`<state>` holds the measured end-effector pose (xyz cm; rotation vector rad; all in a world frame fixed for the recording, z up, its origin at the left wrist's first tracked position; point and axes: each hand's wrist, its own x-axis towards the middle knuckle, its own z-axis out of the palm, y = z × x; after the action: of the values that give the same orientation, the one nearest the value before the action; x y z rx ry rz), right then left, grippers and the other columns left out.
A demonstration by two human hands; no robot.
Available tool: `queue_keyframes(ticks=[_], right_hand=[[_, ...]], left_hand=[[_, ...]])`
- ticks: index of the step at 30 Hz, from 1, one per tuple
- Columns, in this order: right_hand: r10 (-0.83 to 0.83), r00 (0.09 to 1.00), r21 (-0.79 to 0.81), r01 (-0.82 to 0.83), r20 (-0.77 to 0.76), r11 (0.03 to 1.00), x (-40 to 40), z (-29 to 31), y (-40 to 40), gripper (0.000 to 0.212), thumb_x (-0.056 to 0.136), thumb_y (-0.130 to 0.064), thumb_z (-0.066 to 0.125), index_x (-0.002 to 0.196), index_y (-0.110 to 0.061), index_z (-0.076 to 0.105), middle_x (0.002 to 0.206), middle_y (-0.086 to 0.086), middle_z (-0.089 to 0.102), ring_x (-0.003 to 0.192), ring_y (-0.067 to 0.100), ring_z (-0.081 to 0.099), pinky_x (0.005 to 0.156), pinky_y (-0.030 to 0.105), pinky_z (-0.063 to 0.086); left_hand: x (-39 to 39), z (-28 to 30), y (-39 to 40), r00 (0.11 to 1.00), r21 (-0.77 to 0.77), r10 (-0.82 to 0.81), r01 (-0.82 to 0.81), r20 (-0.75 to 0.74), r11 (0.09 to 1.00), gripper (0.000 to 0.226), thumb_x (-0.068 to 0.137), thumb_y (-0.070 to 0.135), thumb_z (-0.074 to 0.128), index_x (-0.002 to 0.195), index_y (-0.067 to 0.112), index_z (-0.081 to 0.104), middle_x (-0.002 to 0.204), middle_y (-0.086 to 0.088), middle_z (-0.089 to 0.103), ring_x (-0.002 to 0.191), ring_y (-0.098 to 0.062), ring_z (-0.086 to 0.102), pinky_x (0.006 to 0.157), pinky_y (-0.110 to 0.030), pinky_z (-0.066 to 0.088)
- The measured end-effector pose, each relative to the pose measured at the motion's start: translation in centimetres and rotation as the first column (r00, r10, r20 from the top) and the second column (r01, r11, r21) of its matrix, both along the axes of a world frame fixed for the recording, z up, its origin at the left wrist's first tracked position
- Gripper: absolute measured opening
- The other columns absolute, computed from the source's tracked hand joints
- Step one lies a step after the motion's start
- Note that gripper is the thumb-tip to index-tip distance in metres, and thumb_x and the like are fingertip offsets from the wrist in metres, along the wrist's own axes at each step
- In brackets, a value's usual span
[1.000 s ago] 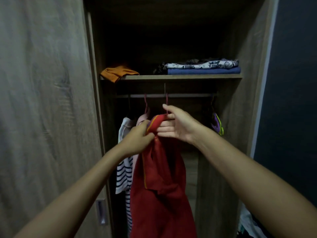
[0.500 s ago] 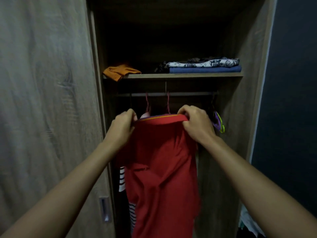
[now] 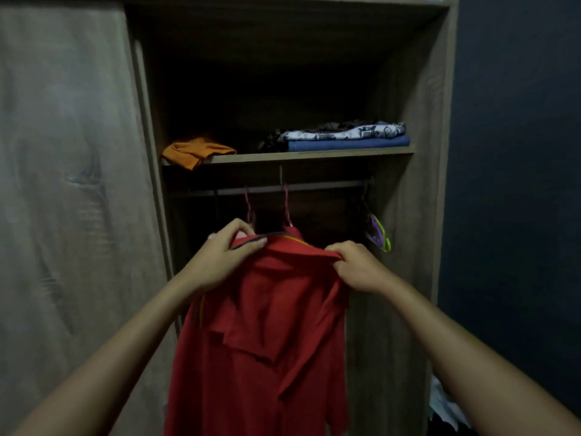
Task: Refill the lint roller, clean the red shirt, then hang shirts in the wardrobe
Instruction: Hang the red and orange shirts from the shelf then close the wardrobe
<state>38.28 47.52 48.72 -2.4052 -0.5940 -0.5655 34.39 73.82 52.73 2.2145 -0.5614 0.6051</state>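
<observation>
A: Largest item?
B: Wardrobe (image 3: pixel 405 89), wood grain, open at the middle. Sliding door (image 3: pixel 63 184) covers its left side. A dark wall (image 3: pixel 515 152) stands to its right.

A: Fittings inside?
B: One shelf (image 3: pixel 314 154) across the opening, and a rail (image 3: pixel 320 187) just under it, running from side to side.

A: Next in size?
B: Red shirt (image 3: pixel 261 341), hanging full length in front of the opening, below the rail. Its collar is at the top, with a dark and yellow edging. It sits on a pink hanger (image 3: pixel 286 206) whose hook reaches up to the rail.

A: The hands?
B: Left hand (image 3: pixel 223 259), fingers clenched on the left end of the collar. Right hand (image 3: pixel 355 267), fingers pinching the right end of the collar and shoulder. Both forearms reach in from the bottom corners.

A: Shelf stock?
B: Right half: a blue folded cloth (image 3: pixel 349 143) with a patterned white cloth (image 3: pixel 345 132) stacked on it, both near the shelf's front edge. Left end: an orange cloth (image 3: pixel 195 151), overhanging the front edge slightly.

A: Other items on the rail?
B: A second pink hanger (image 3: pixel 248 206) just left of the first; the garment on it is hidden by the left hand and the shirt. At the rail's right end, a bunch of spare hangers (image 3: pixel 379 234), purple and yellow-green, close to the wardrobe's right wall.

A: Anything smaller?
B: Pale cloth (image 3: pixel 446 407) at the bottom right, beside the wardrobe; too dim to identify.
</observation>
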Motion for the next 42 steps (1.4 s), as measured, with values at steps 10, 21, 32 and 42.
queue_keyframes(ticks=[10, 21, 32, 42], right_hand=[[0.204, 0.858, 0.348, -0.032, -0.472, 0.937, 5.5, 1.5, -4.6, 0.022, 0.079, -0.031, 0.054, 0.089, -0.028, 0.074, 0.105, -0.009, 0.071, 0.102, 0.011, 0.064, 0.073, 0.023, 0.049], [-0.603, 0.796, -0.146, 0.604, 0.057, 0.784, 18.0, 2.6, -8.3, 0.039, 0.090, -0.017, 0.057, 0.128, -0.010, 0.049, 0.127, 0.016, 0.051, 0.116, 0.034, 0.050, 0.091, 0.041, 0.046], [-0.661, 0.739, -0.196, 0.672, 0.131, 0.714, 25.7, 1.2, -8.5, 0.035, 0.096, 0.003, 0.035, 0.126, -0.004, 0.053, 0.126, 0.022, 0.051, 0.105, 0.032, 0.064, 0.082, 0.038, 0.053], [-0.599, 0.791, -0.066, 0.596, -0.122, 0.800, 28.2, 2.2, -8.5, 0.034, 0.096, -0.007, 0.042, 0.125, 0.001, 0.057, 0.127, 0.020, 0.059, 0.118, 0.035, 0.058, 0.092, 0.039, 0.049]], left_hand=[[4.3, -0.2, -4.6, 0.921, -0.305, -0.147, 0.033, -0.361, 0.952, 0.037, 0.092, 0.042, 0.053, 0.096, 0.009, 0.070, 0.085, 0.001, 0.075, 0.084, -0.007, 0.069, 0.089, -0.024, 0.051], [10.5, -0.1, -5.9, 0.843, -0.233, -0.172, 0.057, -0.509, 0.971, 0.053, 0.087, 0.042, 0.057, 0.088, -0.010, 0.071, 0.096, -0.029, 0.070, 0.093, -0.034, 0.067, 0.093, -0.044, 0.050], [13.6, -1.4, -6.3, 0.799, -0.275, -0.150, -0.020, -0.583, 0.961, 0.033, 0.091, 0.023, 0.056, 0.087, -0.005, 0.073, 0.097, -0.023, 0.072, 0.100, -0.034, 0.066, 0.066, -0.021, 0.056], [15.2, -1.8, -5.1, 0.877, 0.081, 0.102, -0.073, -0.469, 0.994, 0.024, 0.073, 0.026, 0.079, 0.089, 0.030, 0.061, 0.092, 0.016, 0.072, 0.085, 0.008, 0.064, 0.076, -0.005, 0.047]])
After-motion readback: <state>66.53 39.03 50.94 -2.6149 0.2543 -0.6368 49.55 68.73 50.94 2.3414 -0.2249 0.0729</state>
